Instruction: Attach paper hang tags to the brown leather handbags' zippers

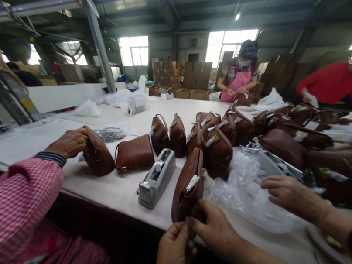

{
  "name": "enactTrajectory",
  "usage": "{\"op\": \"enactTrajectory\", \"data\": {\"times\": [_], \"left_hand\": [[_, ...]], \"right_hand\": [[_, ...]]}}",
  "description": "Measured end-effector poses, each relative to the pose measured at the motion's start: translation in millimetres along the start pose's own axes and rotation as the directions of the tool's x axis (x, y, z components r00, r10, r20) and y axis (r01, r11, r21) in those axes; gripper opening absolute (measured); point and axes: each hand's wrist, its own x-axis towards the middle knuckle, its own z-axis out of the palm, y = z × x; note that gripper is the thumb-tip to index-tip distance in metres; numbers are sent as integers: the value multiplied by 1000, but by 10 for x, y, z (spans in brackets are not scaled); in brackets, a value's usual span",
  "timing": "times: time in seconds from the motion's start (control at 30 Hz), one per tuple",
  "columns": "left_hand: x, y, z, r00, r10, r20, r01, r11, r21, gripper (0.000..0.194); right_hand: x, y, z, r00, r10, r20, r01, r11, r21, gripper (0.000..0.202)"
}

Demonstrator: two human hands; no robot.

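Observation:
My left hand (173, 249) and my right hand (215, 227) meet at the table's near edge, thumbs and fingertips pinched together. Whatever is between them is too small or hidden to make out. Just beyond my fingers a brown leather bag (186, 185) stands upright, a white-wrapped piece on its zipper side; my right fingers overlap its lower end. Left of this bag is a grey tape dispenser (157, 179). Crumpled clear plastic bags (244, 188) lie to the right of my right hand.
Several brown bags (218, 147) crowd the white table (122, 193). At left, a co-worker's hand (70, 143) grips another bag (96, 152). A second co-worker's hand (291, 196) reaches in from the right. Two people (237, 81) work across the table, with cardboard boxes (167, 73) behind.

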Motion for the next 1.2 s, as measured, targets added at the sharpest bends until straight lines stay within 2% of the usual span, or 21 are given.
{"op": "enactTrajectory", "data": {"times": [0.17,0.3,0.53,0.77,0.97,1.1,1.2], "left_hand": [[-2,26,-11,1000,-3,12,3,1000,5,34],[-25,76,4,1000,-23,4,24,999,-25,23],[-93,156,61,991,-106,-82,98,990,-102,6],[-138,183,149,973,-190,-132,167,971,-170,6],[-173,175,201,963,-203,-175,169,967,-189,7],[-183,143,226,965,-173,-195,147,979,-141,5],[-173,124,237,968,-128,-214,111,990,-88,4]], "right_hand": [[-13,119,-111,996,-13,91,-4,982,190,10],[-12,147,-128,994,0,105,-20,980,196,10],[-34,162,-73,998,13,56,-24,979,200,2],[-59,194,29,1000,2,-12,0,983,182,3],[-13,281,193,996,67,-56,-47,953,301,7],[10,358,245,994,113,9,-108,912,397,8],[-1,368,176,989,124,83,-147,904,401,7]]}}
